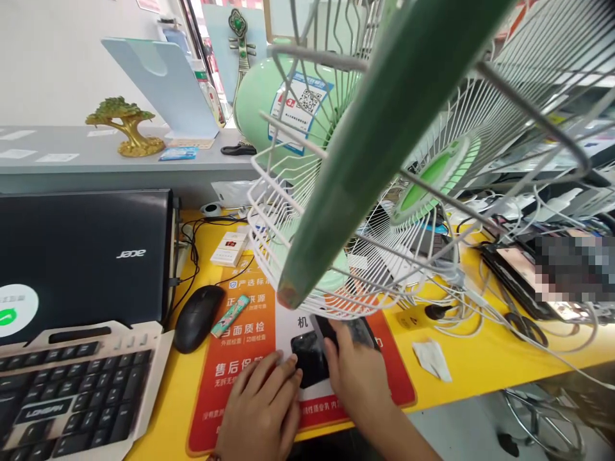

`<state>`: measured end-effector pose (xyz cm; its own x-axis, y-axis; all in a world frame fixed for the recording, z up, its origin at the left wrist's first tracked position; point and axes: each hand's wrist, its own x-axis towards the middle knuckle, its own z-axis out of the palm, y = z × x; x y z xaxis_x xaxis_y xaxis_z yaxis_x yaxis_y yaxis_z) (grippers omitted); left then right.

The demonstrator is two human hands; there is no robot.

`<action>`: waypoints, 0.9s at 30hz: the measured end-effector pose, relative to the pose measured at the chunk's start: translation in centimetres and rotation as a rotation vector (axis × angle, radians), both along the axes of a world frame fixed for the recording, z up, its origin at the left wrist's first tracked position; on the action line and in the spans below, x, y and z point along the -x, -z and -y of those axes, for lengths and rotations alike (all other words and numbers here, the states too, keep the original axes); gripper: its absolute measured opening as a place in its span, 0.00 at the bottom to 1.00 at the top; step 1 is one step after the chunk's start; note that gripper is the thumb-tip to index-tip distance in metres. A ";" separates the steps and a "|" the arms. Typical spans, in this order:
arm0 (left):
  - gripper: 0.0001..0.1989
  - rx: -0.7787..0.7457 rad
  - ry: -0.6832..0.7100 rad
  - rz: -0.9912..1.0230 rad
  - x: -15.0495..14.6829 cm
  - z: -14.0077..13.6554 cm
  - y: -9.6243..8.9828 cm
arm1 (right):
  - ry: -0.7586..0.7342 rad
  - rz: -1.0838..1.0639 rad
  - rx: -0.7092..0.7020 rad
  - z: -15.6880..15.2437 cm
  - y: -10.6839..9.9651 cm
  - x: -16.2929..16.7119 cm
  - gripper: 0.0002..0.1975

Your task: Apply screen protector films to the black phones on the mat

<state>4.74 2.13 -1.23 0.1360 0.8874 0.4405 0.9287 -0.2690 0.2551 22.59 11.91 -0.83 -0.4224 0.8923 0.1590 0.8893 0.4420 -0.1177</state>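
My left hand [264,410] lies palm down on the red and orange printed mat [211,410]. Its fingers are slightly bent and together, with the fingertips at the left edge of a black smartphone [310,360] lying on the mat. To its right, a second dark smartphone [362,330] is in my right hand [358,371]. My right thumb is by that phone's near edge and the index finger reaches over its face; the other fingers are hidden. A green and white electric fan [283,186], its wire guard close to the camera, hangs over the phones and covers part of the mat.
Left stand a black laptop [81,256], a keyboard [86,397] and a mouse [199,317]. A cigarette box [230,248] and a small green packet [230,315] lie nearby. Rightward are tangled white cables [461,288], scissors [526,330] and crumpled paper [432,360].
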 end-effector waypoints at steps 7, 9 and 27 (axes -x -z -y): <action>0.14 -0.021 -0.057 0.079 -0.5 0.1 -0.3 | 0.052 -0.025 0.076 -0.4 -0.2 -1.2 0.14; 0.14 -0.017 -0.049 0.075 -0.5 0.0 -0.4 | 0.057 -0.015 0.049 -0.3 0.0 -1.1 0.15; 0.11 0.024 -0.134 0.107 -0.9 0.1 -0.3 | -0.157 -0.160 0.002 1.6 0.3 2.4 0.19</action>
